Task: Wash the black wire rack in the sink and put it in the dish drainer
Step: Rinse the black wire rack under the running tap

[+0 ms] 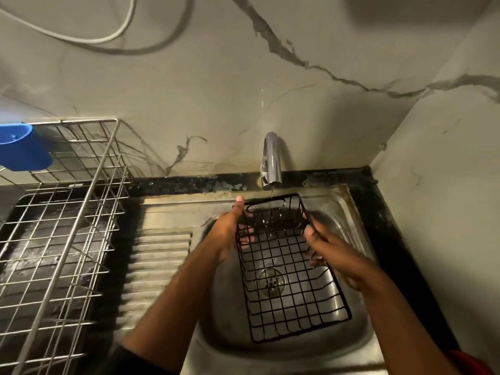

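A black wire rack (292, 290) is held over the steel sink (349, 209), its far end with a slot handle tilted up under the tap (271, 161). A thin stream of water runs from the tap onto that end. My left hand (230, 228) grips the rack's left edge near the top, thumb up. My right hand (328, 253) grips the right edge, fingers curled round the wire. The metal dish drainer (62, 234) stands to the left on the dark counter, apart from the rack.
A blue plastic cup holder (23, 147) hangs on the drainer's far left side. The sink's ribbed draining board (159, 255) lies between drainer and basin. The drain (270, 282) shows through the rack. Marble walls close in behind and on the right; a white cable (116, 36) hangs on the back wall.
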`<state>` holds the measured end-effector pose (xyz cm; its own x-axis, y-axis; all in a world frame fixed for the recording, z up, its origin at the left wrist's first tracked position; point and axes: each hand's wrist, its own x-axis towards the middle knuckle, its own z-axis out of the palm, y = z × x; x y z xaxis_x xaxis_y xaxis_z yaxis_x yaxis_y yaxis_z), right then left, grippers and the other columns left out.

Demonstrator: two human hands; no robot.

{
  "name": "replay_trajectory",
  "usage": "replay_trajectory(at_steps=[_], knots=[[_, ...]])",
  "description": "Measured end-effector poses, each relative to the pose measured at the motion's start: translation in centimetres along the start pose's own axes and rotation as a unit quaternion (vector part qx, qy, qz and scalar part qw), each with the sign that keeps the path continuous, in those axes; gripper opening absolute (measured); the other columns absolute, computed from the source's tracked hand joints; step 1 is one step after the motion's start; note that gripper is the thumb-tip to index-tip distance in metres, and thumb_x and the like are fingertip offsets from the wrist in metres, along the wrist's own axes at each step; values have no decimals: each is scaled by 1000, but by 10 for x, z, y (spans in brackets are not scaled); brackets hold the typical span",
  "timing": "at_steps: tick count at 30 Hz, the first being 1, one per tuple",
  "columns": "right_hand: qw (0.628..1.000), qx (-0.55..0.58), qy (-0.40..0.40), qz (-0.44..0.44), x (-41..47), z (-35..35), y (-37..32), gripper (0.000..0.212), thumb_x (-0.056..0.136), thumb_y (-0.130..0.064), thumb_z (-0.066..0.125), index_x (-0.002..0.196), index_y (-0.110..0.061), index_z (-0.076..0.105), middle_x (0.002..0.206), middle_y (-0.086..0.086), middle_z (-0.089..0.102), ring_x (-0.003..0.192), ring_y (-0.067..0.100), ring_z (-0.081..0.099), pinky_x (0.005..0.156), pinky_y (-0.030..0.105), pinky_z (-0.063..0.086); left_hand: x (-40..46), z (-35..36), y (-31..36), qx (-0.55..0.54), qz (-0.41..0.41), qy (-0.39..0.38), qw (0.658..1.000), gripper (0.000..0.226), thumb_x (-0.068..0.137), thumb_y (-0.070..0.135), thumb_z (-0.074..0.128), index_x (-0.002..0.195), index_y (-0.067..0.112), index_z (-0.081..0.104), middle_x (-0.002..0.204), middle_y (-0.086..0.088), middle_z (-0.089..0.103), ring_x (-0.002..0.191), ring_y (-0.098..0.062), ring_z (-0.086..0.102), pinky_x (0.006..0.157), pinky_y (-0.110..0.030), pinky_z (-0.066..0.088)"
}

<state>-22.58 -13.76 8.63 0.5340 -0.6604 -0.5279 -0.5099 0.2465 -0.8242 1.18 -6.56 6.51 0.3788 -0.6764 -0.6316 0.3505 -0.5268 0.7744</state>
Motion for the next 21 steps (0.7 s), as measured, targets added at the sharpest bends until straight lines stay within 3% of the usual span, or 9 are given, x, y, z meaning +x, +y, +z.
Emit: replay_trajectory(at_steps=[2, 3, 6, 9, 11, 13, 15, 18, 21], knots=[[999, 37, 8, 33, -2, 0, 0, 79, 83, -79, 40, 152, -44, 26, 159, -5, 31, 139, 24, 41, 110, 45, 41, 2, 1, 1, -6, -5, -13, 1000, 74, 91, 75, 44, 115, 11, 71, 111, -18, 74, 102, -33, 72, 88, -47, 61], [997, 55, 11, 46, -4, 1, -3, 77, 88, -76, 36, 154, -40, 24, 162, -6, 26, 141, 24, 40, 107, 42, 43, 2, 1, 3, -4, -8, -17, 1000, 75, 90, 77, 44, 115, 11, 71, 111, -19, 74, 99, -33, 73, 87, -47, 60], [992, 116, 30, 48, -3, 4, -7, 65, 93, -64, 46, 152, -41, 30, 152, -6, 42, 106, 21, 70, 83, 43, 59, 1, 5, 8, 4, -9, -22, 1000, 81, 85, 82, 45, 114, 12, 71, 109, -19, 75, 91, -32, 74, 79, -42, 61], [985, 153, 66, 45, -2, 8, -4, 54, 94, -49, 58, 145, -35, 44, 136, -4, 55, 94, 22, 74, 76, 44, 60, -6, 4, 13, -16, 10, -20, 1000, 85, 82, 83, 47, 121, 10, 68, 107, -14, 78, 96, -29, 76, 75, -38, 61], [983, 157, 82, 41, -3, 10, -4, 48, 96, -39, 58, 142, -36, 46, 133, -4, 56, 98, 24, 72, 78, 44, 61, -17, 4, 10, -31, 40, -22, 998, 90, 78, 86, 46, 133, 16, 62, 119, -11, 75, 111, -27, 71, 93, -42, 57], [979, 175, 94, 44, -7, 12, -5, 41, 97, -34, 56, 137, -30, 51, 129, -2, 57, 99, 25, 71, 77, 44, 60, -35, 6, -3, -18, 75, -17, 997, 92, 76, 91, 43, 143, 28, 54, 144, -9, 60, 134, -27, 55, 115, -53, 39], [973, 199, 103, 53, -8, 13, -4, 30, 96, -31, 57, 126, -27, 56, 125, 0, 59, 97, 27, 72, 77, 46, 59, -51, 7, -23, -4, 90, -16, 996, 90, 77, 93, 42, 147, 37, 49, 158, -7, 45, 145, -27, 42, 120, -60, 29], [971, 208, 106, 50, -7, 12, -3, 24, 93, -33, 59, 116, -28, 61, 124, 2, 60, 92, 28, 74, 74, 45, 58, -68, 9, -38, -48, 49, -51, 996, 78, 72, 94, 50, 134, 49, 59, 153, -6, 50, 133, -32, 56, 106, -62, 46], [972, 209, 99, 42, -9, 15, -5, 29, 93, -34, 59, 120, -26, 61, 123, 4, 62, 89, 27, 75, 74, 45, 58, -73, 6, -36, -55, 64, -70, 994, 75, 79, 82, 56, 144, 46, 48, 147, -2, 54, 116, -29, 68, 89, -58, 59]])
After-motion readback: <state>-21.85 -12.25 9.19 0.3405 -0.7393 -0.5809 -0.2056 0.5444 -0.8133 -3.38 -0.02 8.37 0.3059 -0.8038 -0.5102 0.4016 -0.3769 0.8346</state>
